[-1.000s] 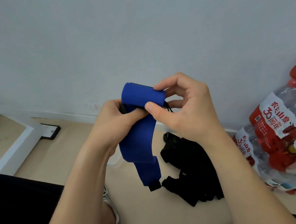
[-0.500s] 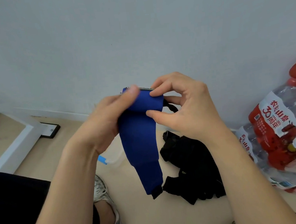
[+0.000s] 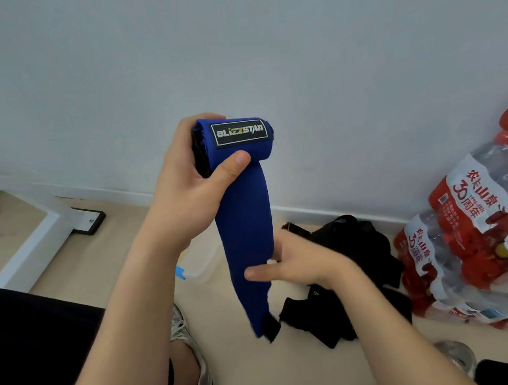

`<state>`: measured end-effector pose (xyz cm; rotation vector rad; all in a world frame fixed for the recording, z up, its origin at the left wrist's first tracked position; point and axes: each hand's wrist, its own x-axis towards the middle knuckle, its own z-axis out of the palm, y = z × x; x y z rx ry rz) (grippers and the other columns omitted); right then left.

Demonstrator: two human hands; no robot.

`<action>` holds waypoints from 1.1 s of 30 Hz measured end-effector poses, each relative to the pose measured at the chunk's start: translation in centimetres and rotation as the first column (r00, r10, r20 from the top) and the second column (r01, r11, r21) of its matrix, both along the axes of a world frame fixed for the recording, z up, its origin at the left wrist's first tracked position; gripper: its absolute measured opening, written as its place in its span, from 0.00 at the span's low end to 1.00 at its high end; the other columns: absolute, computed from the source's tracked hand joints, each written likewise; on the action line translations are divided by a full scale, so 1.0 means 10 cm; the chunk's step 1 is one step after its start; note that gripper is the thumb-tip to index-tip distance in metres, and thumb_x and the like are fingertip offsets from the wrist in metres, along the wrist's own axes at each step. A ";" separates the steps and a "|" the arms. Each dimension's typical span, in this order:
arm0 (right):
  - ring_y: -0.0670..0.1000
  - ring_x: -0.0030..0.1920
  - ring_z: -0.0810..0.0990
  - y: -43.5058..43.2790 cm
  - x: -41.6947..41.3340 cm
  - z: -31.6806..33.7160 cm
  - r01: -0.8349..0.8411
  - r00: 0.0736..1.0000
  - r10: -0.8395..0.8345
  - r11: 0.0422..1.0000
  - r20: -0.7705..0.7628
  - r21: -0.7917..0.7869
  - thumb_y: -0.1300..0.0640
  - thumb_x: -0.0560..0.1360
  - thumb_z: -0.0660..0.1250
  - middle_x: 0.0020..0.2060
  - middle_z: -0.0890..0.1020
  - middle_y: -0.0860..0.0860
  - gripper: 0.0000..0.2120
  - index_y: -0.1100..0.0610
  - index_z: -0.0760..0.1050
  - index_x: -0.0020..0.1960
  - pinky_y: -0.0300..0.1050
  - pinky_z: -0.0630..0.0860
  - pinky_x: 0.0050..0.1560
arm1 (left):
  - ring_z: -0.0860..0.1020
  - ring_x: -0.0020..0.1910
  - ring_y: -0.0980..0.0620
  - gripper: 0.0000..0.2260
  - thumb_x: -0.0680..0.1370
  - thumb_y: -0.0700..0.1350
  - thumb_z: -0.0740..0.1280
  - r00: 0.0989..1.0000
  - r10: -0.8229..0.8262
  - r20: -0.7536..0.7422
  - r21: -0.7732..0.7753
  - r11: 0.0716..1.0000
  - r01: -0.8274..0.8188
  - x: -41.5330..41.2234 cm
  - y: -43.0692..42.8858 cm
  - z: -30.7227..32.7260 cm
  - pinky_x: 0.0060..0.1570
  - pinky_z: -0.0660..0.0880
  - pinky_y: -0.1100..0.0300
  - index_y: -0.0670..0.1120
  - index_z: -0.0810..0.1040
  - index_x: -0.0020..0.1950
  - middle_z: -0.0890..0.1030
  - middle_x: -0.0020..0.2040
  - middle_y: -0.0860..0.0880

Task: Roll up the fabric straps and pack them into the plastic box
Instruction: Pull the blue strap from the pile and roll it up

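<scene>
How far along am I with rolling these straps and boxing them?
Done: only the top of the blue strap is rolled, gripped by the left hand. In hand: the right hand pinches its hanging tail. Left: finish rolling, roll the black straps on the floor, fill the plastic box.

Soft, diffuse light fills the scene evenly; no direct source shows. The pale wall (image 3: 326,59) is uniformly lit, shading slightly darker toward the far left corner. Shadows are faint and soft-edged, the clearest lying on the floor (image 3: 112,254) beneath the black straps (image 3: 353,257). The dark garment (image 3: 28,357) at near left is underexposed and without detail. Small highlights glint on the plastic wrap of the bottle pack (image 3: 485,230) at right. The label (image 3: 239,132) on the blue strap (image 3: 245,224) is sharp and legible; the strap's lower end and the right hand (image 3: 298,266) are smeared by motion blur. Wide-angle distortion bows the skirting board (image 3: 327,213).
</scene>
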<state>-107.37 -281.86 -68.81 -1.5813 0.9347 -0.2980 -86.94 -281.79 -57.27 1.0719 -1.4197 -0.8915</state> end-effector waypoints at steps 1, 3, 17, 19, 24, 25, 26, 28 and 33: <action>0.48 0.64 0.85 0.02 0.02 -0.15 0.005 0.996 -0.004 1.000 -0.090 0.017 0.50 0.81 0.76 0.63 0.87 0.44 0.17 0.48 0.81 0.69 0.57 0.80 0.69 | 0.83 0.62 0.52 0.21 0.81 0.44 0.76 1.000 0.017 0.007 -0.031 0.999 -0.016 -0.02 -0.01 -0.03 0.59 0.81 0.56 0.49 0.74 0.72 0.82 0.64 0.54; 0.49 0.61 0.85 0.11 0.01 -0.48 -0.036 0.958 0.051 0.998 -0.283 0.056 0.47 0.82 0.73 0.61 0.87 0.46 0.16 0.49 0.81 0.68 0.58 0.81 0.68 | 0.82 0.63 0.52 0.22 0.81 0.41 0.75 0.999 0.036 0.001 -0.081 0.996 -0.036 -0.05 -0.04 -0.06 0.63 0.81 0.53 0.49 0.73 0.73 0.81 0.65 0.52; 0.63 0.68 0.81 -0.01 -0.17 -0.32 0.315 0.936 -0.342 0.918 0.078 0.239 0.65 0.72 0.64 0.65 0.84 0.59 0.33 0.53 0.73 0.77 0.67 0.73 0.75 | 0.81 0.63 0.51 0.25 0.80 0.30 0.71 0.988 -0.094 0.119 0.051 0.995 0.088 -0.04 -0.13 -0.56 0.62 0.81 0.55 0.53 0.75 0.71 0.81 0.64 0.54; 0.65 0.70 0.80 -0.11 -0.17 -0.13 0.344 0.852 -0.438 0.882 0.288 0.322 0.58 0.77 0.63 0.69 0.82 0.62 0.28 0.58 0.74 0.77 0.65 0.76 0.72 | 0.82 0.63 0.49 0.26 0.80 0.29 0.71 0.976 -0.173 0.133 0.106 0.981 0.160 -0.05 -0.11 -0.59 0.61 0.82 0.52 0.53 0.76 0.71 0.81 0.64 0.53; 0.60 0.58 0.87 -0.17 -0.16 0.26 0.363 0.822 -0.444 0.891 0.355 0.273 0.41 0.81 0.70 0.62 0.87 0.58 0.24 0.53 0.80 0.71 0.56 0.84 0.53 | 0.82 0.63 0.44 0.25 0.80 0.29 0.71 0.952 -0.306 0.005 0.222 0.929 0.297 -0.06 -0.04 -0.60 0.60 0.83 0.48 0.51 0.77 0.72 0.82 0.65 0.47; 0.59 0.56 0.88 -0.16 -0.16 0.30 0.370 0.824 -0.446 0.891 0.350 0.264 0.41 0.81 0.72 0.60 0.88 0.56 0.22 0.52 0.79 0.70 0.57 0.85 0.49 | 0.82 0.62 0.46 0.25 0.80 0.29 0.71 0.951 -0.307 -0.029 0.236 0.923 0.305 -0.05 -0.03 -0.59 0.58 0.83 0.50 0.52 0.77 0.72 0.82 0.65 0.47; 0.59 0.54 0.89 -0.15 -0.16 0.34 0.374 0.824 -0.445 0.892 0.350 0.255 0.42 0.81 0.72 0.59 0.88 0.54 0.21 0.50 0.78 0.70 0.57 0.86 0.46 | 0.82 0.61 0.48 0.25 0.81 0.29 0.71 0.951 -0.306 -0.044 0.243 0.920 0.308 -0.05 -0.02 -0.58 0.56 0.83 0.52 0.53 0.77 0.73 0.83 0.64 0.48; 0.60 0.55 0.89 -0.13 -0.15 0.41 0.386 0.819 -0.448 0.893 0.360 0.234 0.43 0.81 0.72 0.58 0.88 0.54 0.20 0.48 0.76 0.70 0.59 0.87 0.47 | 0.83 0.60 0.49 0.26 0.82 0.29 0.69 0.955 -0.294 -0.023 0.244 0.925 0.291 -0.07 -0.02 -0.53 0.54 0.83 0.53 0.55 0.78 0.72 0.83 0.63 0.49; 0.60 0.60 0.88 -0.11 -0.06 0.51 0.440 0.783 -0.474 0.880 0.403 0.180 0.49 0.84 0.69 0.60 0.88 0.55 0.17 0.50 0.75 0.72 0.70 0.83 0.61 | 0.83 0.64 0.44 0.20 0.81 0.42 0.70 0.966 -0.256 -0.041 0.239 0.936 0.259 -0.10 -0.02 -0.36 0.59 0.83 0.38 0.57 0.78 0.72 0.83 0.65 0.49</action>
